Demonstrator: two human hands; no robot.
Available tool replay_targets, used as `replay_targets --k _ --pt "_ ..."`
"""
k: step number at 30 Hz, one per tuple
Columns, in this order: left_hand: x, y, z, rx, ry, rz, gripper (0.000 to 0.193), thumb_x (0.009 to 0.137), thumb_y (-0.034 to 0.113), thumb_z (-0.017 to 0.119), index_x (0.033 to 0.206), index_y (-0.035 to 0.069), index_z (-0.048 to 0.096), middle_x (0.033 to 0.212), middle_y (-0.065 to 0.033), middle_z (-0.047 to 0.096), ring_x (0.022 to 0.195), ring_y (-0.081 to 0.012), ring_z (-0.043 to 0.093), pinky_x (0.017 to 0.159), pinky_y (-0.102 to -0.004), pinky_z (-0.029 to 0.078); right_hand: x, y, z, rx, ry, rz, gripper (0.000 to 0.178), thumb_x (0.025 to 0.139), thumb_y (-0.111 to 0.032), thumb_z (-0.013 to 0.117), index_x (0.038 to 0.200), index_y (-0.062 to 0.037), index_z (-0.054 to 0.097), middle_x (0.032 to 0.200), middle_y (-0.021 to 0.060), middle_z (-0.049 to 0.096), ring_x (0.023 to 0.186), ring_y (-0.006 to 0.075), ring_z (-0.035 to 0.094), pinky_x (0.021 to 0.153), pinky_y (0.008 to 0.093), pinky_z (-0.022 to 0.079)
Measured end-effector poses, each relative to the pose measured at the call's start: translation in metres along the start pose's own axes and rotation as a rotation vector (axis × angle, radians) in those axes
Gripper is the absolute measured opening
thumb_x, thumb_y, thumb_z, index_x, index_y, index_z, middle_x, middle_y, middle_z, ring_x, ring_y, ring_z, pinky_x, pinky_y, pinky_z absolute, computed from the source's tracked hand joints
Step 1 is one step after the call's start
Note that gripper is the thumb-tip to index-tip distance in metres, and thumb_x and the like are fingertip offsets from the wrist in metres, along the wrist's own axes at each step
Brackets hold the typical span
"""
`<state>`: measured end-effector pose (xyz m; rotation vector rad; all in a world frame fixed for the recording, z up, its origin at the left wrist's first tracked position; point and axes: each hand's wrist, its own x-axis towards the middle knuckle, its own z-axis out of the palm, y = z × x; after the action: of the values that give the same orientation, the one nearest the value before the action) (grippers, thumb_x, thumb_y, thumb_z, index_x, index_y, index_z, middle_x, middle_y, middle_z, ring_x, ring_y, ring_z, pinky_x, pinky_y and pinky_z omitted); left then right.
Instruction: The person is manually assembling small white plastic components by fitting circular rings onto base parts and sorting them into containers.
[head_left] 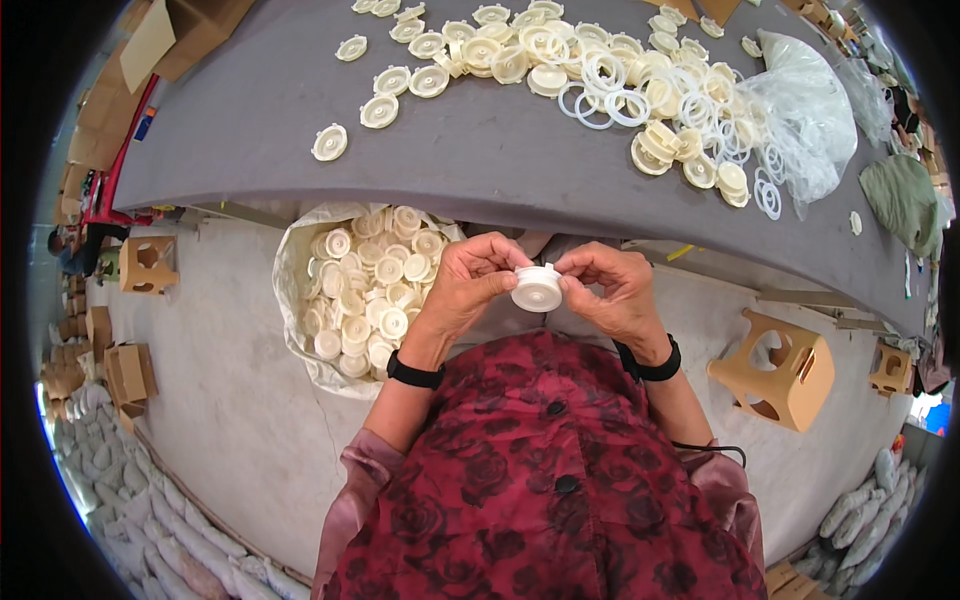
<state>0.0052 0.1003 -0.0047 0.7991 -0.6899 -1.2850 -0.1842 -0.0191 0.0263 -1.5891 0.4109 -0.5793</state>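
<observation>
Between my two hands, in front of my body and just off the table's near edge, is a round cream plastic cap (pixel 537 289) with small tabs on its rim. My left hand (pixel 474 282) pinches its left side with thumb and fingertips. On the other side my right hand (pixel 612 289) grips the rim, thumb low and fingers curled above. Whether a ring sits around the cap is too small to tell. A white woven sack (pixel 297 300) filled with similar cream caps (pixel 355 328) stands on the floor by my left hand.
On the grey table (pixel 400 160) lie many loose caps (pixel 480 52) and translucent rings (pixel 605 72), beside a clear plastic bag (pixel 805 110). A tan plastic stool (pixel 790 375) stands at the right. Cardboard boxes (pixel 128 372) and stacked sacks (pixel 130 500) line the left.
</observation>
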Motion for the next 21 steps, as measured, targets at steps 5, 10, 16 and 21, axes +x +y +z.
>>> replay_targets --k 5,10,16,21 --pt "0.002 0.022 0.008 0.247 -0.007 -0.038 0.013 0.084 0.006 0.073 0.093 -0.001 0.066 0.093 -0.0056 0.065 0.084 -0.0118 0.061 0.077 -0.0251 0.048 0.006 -0.014 0.003 -0.076 -0.017 0.067 0.019 0.085 -0.005 0.068 0.102 0.0018 0.067 0.086 0.0063 0.068 0.077 0.0099 0.065 0.071 0.0253 0.054" --pt "0.006 0.031 0.026 0.390 0.027 -0.079 0.029 0.086 0.006 0.071 0.112 0.000 0.060 0.094 -0.0047 0.066 0.086 -0.0116 0.064 0.079 -0.0248 0.050 0.013 -0.005 0.005 -0.340 -0.067 -0.170 0.018 0.089 -0.003 0.063 0.105 0.0010 0.067 0.088 0.0067 0.068 0.077 0.0109 0.062 0.067 0.0276 0.050" --pt "0.006 0.008 0.018 0.001 0.046 0.005 0.040 0.085 0.016 0.077 0.116 0.000 0.058 0.111 -0.0079 0.065 0.103 -0.0154 0.062 0.092 -0.0302 0.048 0.008 -0.002 0.002 0.226 0.237 -0.026 0.020 0.093 0.002 0.061 0.112 0.0030 0.068 0.097 0.0061 0.070 0.088 0.0107 0.064 0.076 0.0247 0.051" --pt "-0.001 -0.020 0.017 0.012 0.042 0.196 0.025 0.088 0.008 0.071 0.111 0.000 0.065 0.107 -0.0057 0.066 0.103 -0.0146 0.061 0.095 -0.0311 0.047 0.004 -0.001 0.011 0.230 0.261 -0.076 0.019 0.093 0.001 0.062 0.111 0.0035 0.069 0.100 0.0054 0.070 0.091 0.0103 0.064 0.080 0.0246 0.052"
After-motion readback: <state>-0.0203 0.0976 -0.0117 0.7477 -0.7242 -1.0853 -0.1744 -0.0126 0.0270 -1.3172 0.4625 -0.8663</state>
